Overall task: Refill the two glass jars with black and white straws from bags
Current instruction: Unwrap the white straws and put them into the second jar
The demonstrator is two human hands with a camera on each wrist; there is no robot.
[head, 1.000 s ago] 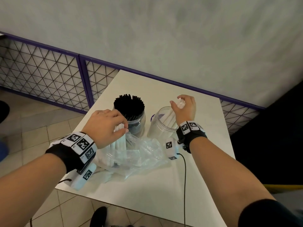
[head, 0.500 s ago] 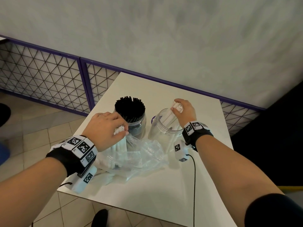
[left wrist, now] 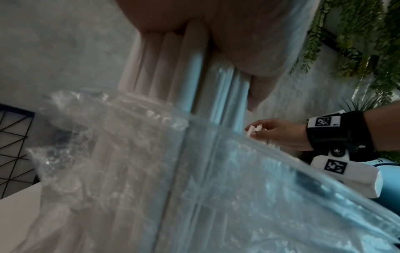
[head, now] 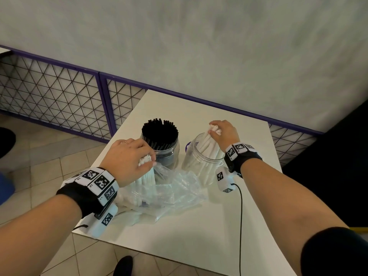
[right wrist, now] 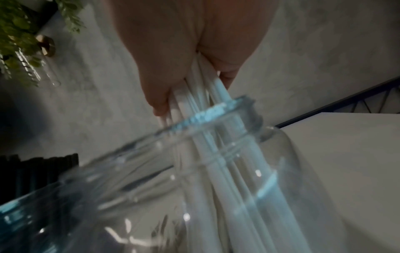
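Two clear glass jars stand on the white table [head: 209, 236]. The left jar [head: 167, 154] is packed with black straws [head: 159, 132]. The right jar [head: 201, 162] holds several white straws [head: 207, 154]. My right hand [head: 221, 132] grips a bunch of white straws [right wrist: 207, 95] whose lower ends are inside that jar [right wrist: 238, 162]. My left hand [head: 129, 156] grips the tops of another bunch of white straws [left wrist: 194, 68] standing in the crumpled clear plastic bag [head: 171, 190], in front of the jars. The bag [left wrist: 194, 179] fills the left wrist view.
A purple-framed wire mesh fence [head: 51, 100] runs behind the table along a grey wall. A black cable [head: 241, 216] trails from my right wrist across the table. Tiled floor lies to the left. A shoe [head: 123, 265] shows below the table's near edge.
My right hand has lowered its white straws deeper into the right jar. My left hand stays on the straws in the bag.
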